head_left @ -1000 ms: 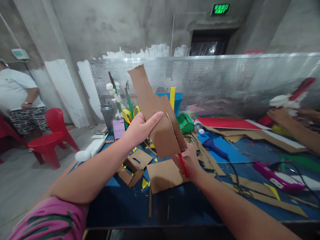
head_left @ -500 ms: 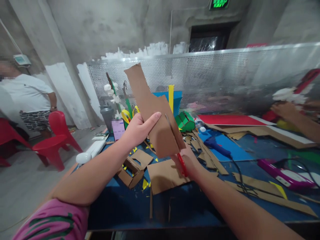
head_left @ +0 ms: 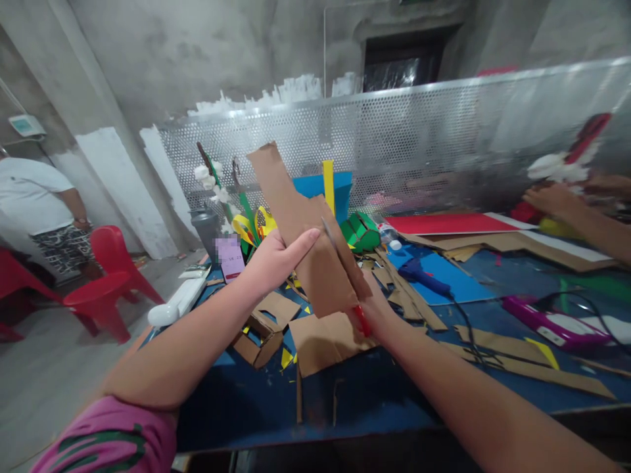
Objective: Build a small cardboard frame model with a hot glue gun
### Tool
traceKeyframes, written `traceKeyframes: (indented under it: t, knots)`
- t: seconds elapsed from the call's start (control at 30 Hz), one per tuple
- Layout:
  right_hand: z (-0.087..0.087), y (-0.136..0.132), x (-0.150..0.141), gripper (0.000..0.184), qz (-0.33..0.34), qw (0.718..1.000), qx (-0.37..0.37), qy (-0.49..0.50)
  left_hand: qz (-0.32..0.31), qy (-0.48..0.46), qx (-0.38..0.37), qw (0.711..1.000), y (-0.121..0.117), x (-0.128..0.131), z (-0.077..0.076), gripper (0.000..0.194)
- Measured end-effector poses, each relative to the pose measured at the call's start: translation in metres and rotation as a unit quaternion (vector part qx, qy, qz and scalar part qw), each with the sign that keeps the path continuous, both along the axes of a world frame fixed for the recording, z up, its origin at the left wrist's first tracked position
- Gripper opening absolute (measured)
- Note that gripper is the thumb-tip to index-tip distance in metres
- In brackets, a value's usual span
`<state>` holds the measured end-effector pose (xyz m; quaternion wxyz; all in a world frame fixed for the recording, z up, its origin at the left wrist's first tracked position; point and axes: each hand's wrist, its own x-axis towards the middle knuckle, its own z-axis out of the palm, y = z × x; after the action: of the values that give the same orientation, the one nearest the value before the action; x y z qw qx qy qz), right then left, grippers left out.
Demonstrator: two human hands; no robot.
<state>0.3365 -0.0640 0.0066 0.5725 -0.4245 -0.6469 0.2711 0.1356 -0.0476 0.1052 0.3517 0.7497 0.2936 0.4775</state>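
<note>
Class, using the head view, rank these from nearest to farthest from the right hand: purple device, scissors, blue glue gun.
1. Scissors: red handle held in the right hand.
2. Blue glue gun: to that hand's right, on the blue sheet.
3. Purple device: farther right, on the table.

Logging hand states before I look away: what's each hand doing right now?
Left hand: closed, holding the cardboard piece.
Right hand: closed on the red-handled scissors.
</note>
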Motion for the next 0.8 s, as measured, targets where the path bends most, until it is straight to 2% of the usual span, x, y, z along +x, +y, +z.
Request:
traceKeyframes:
  t: [0.23, 0.53, 0.8]
  knots:
    - [0.004, -0.012, 0.002, 0.033, 0.003, 1.0, 0.001, -0.006, 0.018, -0.009, 0.018, 1.0, -0.005, -0.001, 0.005, 0.05]
    - [0.019, -0.023, -0.002, 0.039, -0.015, 0.999, 0.016, -0.031, 0.013, -0.013, 0.007, 1.0, -0.005, -0.003, 0.006, 0.055]
    - [0.02, -0.017, 0.001, 0.046, -0.018, 0.999, 0.013, -0.048, -0.004, -0.04, -0.015, 0.999, -0.002, -0.003, 0.003, 0.062]
